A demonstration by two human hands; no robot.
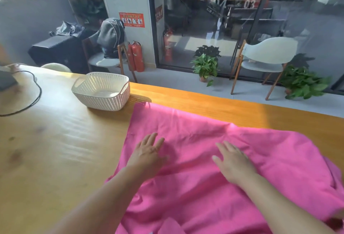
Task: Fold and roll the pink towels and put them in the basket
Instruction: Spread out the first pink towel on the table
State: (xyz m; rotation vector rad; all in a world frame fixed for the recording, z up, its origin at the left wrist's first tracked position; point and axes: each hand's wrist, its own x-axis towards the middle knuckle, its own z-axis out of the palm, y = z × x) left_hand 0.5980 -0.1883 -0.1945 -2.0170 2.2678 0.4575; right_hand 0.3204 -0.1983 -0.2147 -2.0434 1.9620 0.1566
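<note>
At your far left a black cable [35, 92] loops across the table [55, 150]. Next comes the white basket [101, 92], standing on the table just beyond the towel's far left corner. The pink towel [204, 187] lies spread and wrinkled before you, reaching to the right edge of view. Your left hand [148, 153] rests flat on it, fingers straight, grasping nothing. Your right hand [232, 161] lies flat on it too, fingers extended, holding nothing.
</note>
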